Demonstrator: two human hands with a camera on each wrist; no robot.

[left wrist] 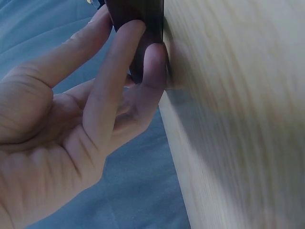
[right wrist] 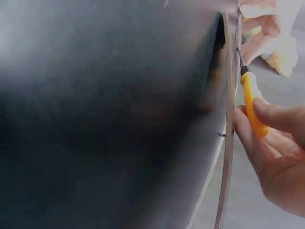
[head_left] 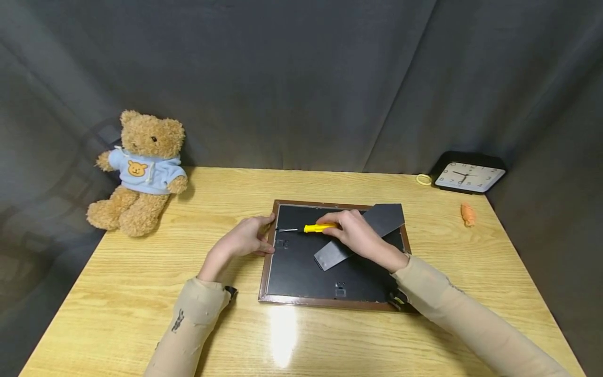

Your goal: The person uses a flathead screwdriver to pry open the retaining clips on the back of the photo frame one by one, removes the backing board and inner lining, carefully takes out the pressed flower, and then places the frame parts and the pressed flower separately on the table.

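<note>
A picture frame lies face down on the table, its black backing board uppermost. My right hand pinches the yellow handle of a screwdriver between thumb and fingers. The screwdriver's metal shaft points left, its tip at the inner left edge of the frame. My left hand holds that left edge from outside, curled fingers against the brown side. A black stand leg slants across the backing, partly under my right hand; it looms large in the right wrist view.
A teddy bear in a blue top sits at the back left. At the back right stand a black clock, a yellow ring and a small orange object. Grey curtain hangs behind the wooden table.
</note>
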